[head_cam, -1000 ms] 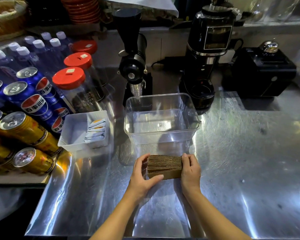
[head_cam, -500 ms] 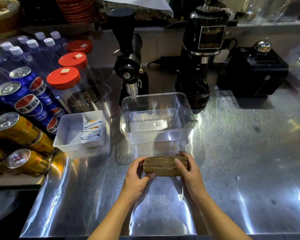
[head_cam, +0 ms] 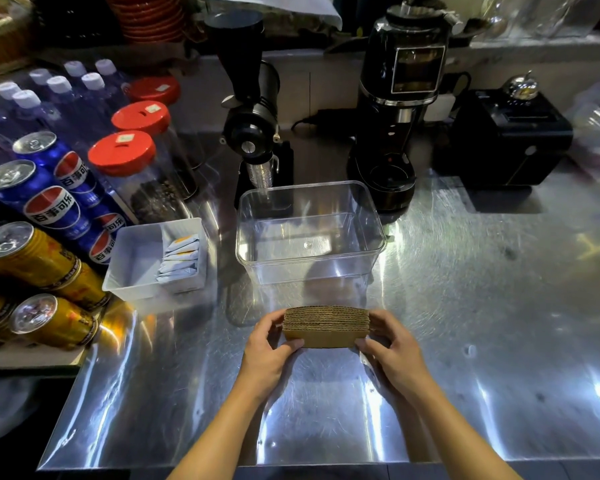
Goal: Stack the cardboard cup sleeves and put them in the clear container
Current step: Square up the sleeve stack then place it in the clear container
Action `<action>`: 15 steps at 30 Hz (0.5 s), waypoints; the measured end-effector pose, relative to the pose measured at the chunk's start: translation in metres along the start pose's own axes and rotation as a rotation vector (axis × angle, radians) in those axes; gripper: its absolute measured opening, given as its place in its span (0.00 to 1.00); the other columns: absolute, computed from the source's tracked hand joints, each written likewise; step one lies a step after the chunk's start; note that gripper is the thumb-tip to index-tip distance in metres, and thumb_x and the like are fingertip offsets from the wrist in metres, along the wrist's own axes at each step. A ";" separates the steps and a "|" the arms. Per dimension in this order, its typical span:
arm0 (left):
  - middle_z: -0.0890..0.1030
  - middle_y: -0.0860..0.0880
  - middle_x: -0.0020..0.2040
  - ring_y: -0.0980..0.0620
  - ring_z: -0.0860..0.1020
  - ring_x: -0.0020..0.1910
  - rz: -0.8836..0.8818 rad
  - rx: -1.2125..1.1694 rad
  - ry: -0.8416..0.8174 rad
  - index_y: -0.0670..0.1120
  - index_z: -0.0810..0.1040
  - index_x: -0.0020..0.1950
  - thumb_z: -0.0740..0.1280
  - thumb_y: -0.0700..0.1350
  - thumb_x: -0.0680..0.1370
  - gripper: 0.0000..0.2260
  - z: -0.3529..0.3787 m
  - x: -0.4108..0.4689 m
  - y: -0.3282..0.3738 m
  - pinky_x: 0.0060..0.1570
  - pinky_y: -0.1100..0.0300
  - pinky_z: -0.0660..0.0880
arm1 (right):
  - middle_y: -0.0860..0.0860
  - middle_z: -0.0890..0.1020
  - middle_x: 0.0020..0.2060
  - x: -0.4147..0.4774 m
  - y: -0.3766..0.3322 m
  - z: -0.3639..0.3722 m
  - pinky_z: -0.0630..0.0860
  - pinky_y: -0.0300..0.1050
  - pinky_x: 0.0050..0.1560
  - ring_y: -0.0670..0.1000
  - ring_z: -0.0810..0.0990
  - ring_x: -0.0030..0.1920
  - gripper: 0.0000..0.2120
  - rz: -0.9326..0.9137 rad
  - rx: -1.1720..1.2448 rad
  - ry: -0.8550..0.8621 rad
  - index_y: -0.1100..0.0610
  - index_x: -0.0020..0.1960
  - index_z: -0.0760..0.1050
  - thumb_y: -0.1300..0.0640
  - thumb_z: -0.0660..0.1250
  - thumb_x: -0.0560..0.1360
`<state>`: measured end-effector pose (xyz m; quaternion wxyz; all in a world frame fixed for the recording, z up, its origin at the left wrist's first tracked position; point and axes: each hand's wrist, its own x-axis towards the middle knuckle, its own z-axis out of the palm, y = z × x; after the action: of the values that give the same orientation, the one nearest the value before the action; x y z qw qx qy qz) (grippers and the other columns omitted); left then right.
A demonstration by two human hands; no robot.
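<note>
A neat stack of brown cardboard cup sleeves [head_cam: 326,325] stands on edge on the steel counter, just in front of the clear container [head_cam: 310,268]. My left hand [head_cam: 269,355] clasps the stack's left end, thumb across the front. The stack's right end is clasped by my right hand [head_cam: 390,351]. The clear container is rectangular, open at the top and has nothing in it; its near wall is a short gap beyond the stack.
A white tray [head_cam: 132,271] with sachets sits left of the container. Cola cans [head_cam: 49,202], gold cans, water bottles and red-lidded jars [head_cam: 122,154] crowd the left. Two black grinders [head_cam: 253,126] and a black box [head_cam: 506,140] stand behind. The counter's front edge runs below my forearms.
Both hands have squared the stack up and shifted their grip on its ends; the stack now sits level and slightly nearer the container. The container has not moved.
</note>
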<state>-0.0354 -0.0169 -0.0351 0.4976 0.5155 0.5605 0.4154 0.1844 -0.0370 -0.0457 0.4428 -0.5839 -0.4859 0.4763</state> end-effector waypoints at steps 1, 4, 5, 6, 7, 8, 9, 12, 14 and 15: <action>0.84 0.54 0.48 0.60 0.80 0.49 -0.004 0.013 0.003 0.59 0.78 0.51 0.74 0.34 0.67 0.22 0.000 0.000 0.000 0.47 0.72 0.74 | 0.46 0.84 0.49 0.000 -0.001 0.000 0.78 0.44 0.54 0.48 0.82 0.52 0.18 -0.002 0.007 0.007 0.46 0.53 0.76 0.63 0.70 0.66; 0.85 0.57 0.44 0.59 0.81 0.47 -0.016 0.012 0.018 0.61 0.79 0.48 0.74 0.36 0.66 0.21 -0.002 0.001 0.002 0.47 0.68 0.75 | 0.42 0.84 0.46 0.002 -0.012 -0.001 0.75 0.30 0.48 0.43 0.81 0.49 0.20 -0.009 -0.008 0.046 0.46 0.50 0.77 0.68 0.70 0.68; 0.85 0.58 0.44 0.58 0.81 0.47 -0.014 0.010 0.032 0.62 0.79 0.47 0.75 0.37 0.66 0.21 -0.003 0.002 0.005 0.46 0.68 0.75 | 0.43 0.84 0.45 0.004 -0.018 -0.002 0.75 0.29 0.47 0.41 0.81 0.47 0.20 -0.017 -0.009 0.058 0.45 0.50 0.76 0.69 0.70 0.68; 0.85 0.59 0.43 0.60 0.81 0.46 0.003 0.016 0.044 0.64 0.79 0.47 0.75 0.39 0.66 0.20 -0.004 0.004 0.011 0.45 0.69 0.75 | 0.45 0.84 0.44 0.006 -0.025 -0.002 0.75 0.29 0.46 0.41 0.81 0.46 0.20 -0.030 -0.013 0.067 0.45 0.50 0.76 0.69 0.70 0.68; 0.84 0.61 0.43 0.61 0.80 0.45 0.033 0.028 0.050 0.65 0.79 0.47 0.74 0.41 0.66 0.20 -0.005 0.006 0.018 0.45 0.71 0.74 | 0.46 0.84 0.45 0.009 -0.034 -0.003 0.75 0.30 0.46 0.41 0.81 0.45 0.20 -0.049 -0.008 0.070 0.45 0.50 0.76 0.69 0.70 0.68; 0.84 0.61 0.43 0.62 0.79 0.44 0.067 0.035 0.055 0.66 0.78 0.48 0.74 0.43 0.67 0.19 -0.006 0.010 0.026 0.45 0.72 0.74 | 0.46 0.84 0.44 0.013 -0.044 -0.003 0.76 0.32 0.46 0.41 0.81 0.44 0.20 -0.065 0.005 0.068 0.45 0.49 0.76 0.69 0.69 0.68; 0.84 0.60 0.43 0.63 0.79 0.44 0.101 0.034 0.065 0.66 0.78 0.48 0.74 0.43 0.67 0.18 -0.008 0.014 0.036 0.46 0.71 0.74 | 0.45 0.84 0.43 0.017 -0.055 -0.004 0.76 0.32 0.46 0.40 0.81 0.44 0.20 -0.086 0.029 0.063 0.45 0.48 0.76 0.70 0.69 0.69; 0.82 0.52 0.49 0.56 0.80 0.48 0.196 0.019 0.104 0.62 0.77 0.51 0.72 0.39 0.70 0.19 -0.011 0.030 0.069 0.52 0.63 0.75 | 0.44 0.83 0.44 0.036 -0.089 -0.005 0.77 0.32 0.45 0.40 0.81 0.45 0.20 -0.147 0.095 0.047 0.45 0.49 0.76 0.69 0.68 0.69; 0.81 0.46 0.52 0.49 0.79 0.51 0.235 0.012 0.123 0.55 0.77 0.55 0.71 0.38 0.71 0.17 -0.012 0.046 0.090 0.54 0.57 0.75 | 0.47 0.82 0.47 0.052 -0.109 -0.003 0.77 0.33 0.44 0.42 0.81 0.46 0.16 -0.170 0.123 0.040 0.49 0.52 0.76 0.68 0.68 0.70; 0.81 0.44 0.54 0.47 0.79 0.52 0.244 0.013 0.132 0.50 0.77 0.58 0.71 0.38 0.71 0.17 -0.013 0.055 0.099 0.55 0.54 0.75 | 0.49 0.82 0.48 0.061 -0.118 -0.002 0.78 0.33 0.44 0.43 0.81 0.47 0.15 -0.169 0.137 0.046 0.53 0.53 0.75 0.67 0.68 0.71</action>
<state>-0.0307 0.0510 0.0570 0.4020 0.5548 0.5278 0.5021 0.1741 0.0394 0.0626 0.5312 -0.5200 -0.4894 0.4559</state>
